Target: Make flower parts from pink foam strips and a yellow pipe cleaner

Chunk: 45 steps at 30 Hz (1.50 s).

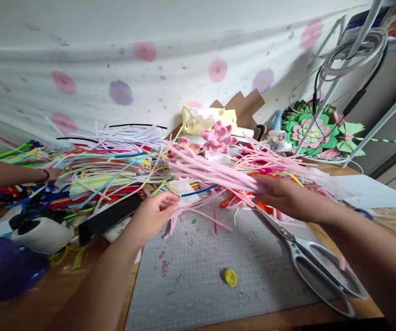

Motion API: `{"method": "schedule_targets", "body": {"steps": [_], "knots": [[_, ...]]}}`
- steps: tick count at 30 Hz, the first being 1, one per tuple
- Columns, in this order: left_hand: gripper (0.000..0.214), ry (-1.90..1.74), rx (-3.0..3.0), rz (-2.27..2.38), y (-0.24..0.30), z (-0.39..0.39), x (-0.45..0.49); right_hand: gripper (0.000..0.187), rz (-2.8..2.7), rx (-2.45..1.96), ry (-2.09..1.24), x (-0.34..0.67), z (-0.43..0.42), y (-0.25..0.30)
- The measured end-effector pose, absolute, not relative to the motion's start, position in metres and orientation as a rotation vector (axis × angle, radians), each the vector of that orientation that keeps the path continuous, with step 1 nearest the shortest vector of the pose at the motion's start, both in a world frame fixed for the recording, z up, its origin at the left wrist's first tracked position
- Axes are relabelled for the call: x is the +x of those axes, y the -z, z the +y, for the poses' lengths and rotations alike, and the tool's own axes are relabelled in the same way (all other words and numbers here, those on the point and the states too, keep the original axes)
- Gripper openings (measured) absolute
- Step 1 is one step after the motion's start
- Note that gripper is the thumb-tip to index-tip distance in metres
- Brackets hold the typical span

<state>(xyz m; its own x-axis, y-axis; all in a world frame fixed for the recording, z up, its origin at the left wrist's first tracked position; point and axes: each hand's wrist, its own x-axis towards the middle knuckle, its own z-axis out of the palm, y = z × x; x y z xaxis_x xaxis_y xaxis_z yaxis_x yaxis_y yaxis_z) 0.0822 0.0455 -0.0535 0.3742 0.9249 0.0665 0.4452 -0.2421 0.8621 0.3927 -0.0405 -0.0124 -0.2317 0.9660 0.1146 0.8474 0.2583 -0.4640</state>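
My right hand is closed around a thick bunch of pale pink pipe cleaners, which point left across the heap. The fingers of my left hand are curled in with the thumb near their tips; whether they pinch anything I cannot make out. Loose pink pipe cleaners lie right beside that thumb. Below my right hand, large grey-handled scissors rest on a grey cutting mat. On the mat sits a small yellow coil. Behind the bunch stands a pink pipe-cleaner flower.
Another person's arm reaches in from the left to the many-coloured pipe cleaners. A black phone lies left of my left hand. Green and pink flowers and a metal frame with coiled cable stand at the right.
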Motion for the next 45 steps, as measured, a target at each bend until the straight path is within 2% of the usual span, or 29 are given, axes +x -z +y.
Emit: {"method": "schedule_targets", "body": {"steps": [3, 6, 9, 12, 18, 21, 25, 30, 34, 38, 45], "knots": [[0.018, -0.496, 2.302, 1.427, 0.055, 0.049, 0.071, 0.028, -2.173, -1.652, -0.439, 0.41, -0.056, 0.027], [0.019, -0.288, 2.511, 1.523, 0.059, 0.054, 0.066, 0.026, -2.285, -1.582, -0.564, 0.411, -0.059, 0.041], [0.033, -0.102, 2.627, 1.536, 0.068, 0.057, 0.067, 0.024, -2.436, -1.514, -0.615, 0.407, -0.056, 0.049], [0.039, -0.028, 2.684, 1.525, 0.079, 0.06, 0.069, 0.02, -2.556, -1.548, -0.599, 0.402, -0.052, 0.053], [0.033, 0.047, 2.699, 1.467, 0.088, 0.074, 0.062, 0.021, -2.593, -1.807, -0.388, 0.398, -0.047, 0.065], [0.032, 0.058, 2.711, 1.463, 0.083, 0.077, 0.056, 0.02, -2.565, -1.936, -0.326, 0.4, -0.045, 0.07], [0.026, 0.131, 2.707, 1.336, 0.066, 0.076, 0.056, 0.016, -2.597, -1.898, -0.279, 0.402, -0.046, 0.072], [0.027, -0.081, 2.761, 1.223, 0.063, 0.076, 0.095, 0.013, -2.66, -1.812, -0.156, 0.399, -0.048, 0.073], [0.016, -0.101, 2.771, 1.234, 0.083, 0.077, 0.134, 0.015, -2.679, -1.772, -0.089, 0.396, -0.051, 0.071], [0.017, -0.177, 2.735, 1.254, 0.089, 0.079, 0.143, 0.019, -2.654, -1.755, -0.023, 0.392, -0.052, 0.071], [0.021, -0.469, 2.461, 1.278, 0.04, 0.078, 0.114, 0.029, -2.594, -1.835, -0.037, 0.387, -0.036, 0.08]]}}
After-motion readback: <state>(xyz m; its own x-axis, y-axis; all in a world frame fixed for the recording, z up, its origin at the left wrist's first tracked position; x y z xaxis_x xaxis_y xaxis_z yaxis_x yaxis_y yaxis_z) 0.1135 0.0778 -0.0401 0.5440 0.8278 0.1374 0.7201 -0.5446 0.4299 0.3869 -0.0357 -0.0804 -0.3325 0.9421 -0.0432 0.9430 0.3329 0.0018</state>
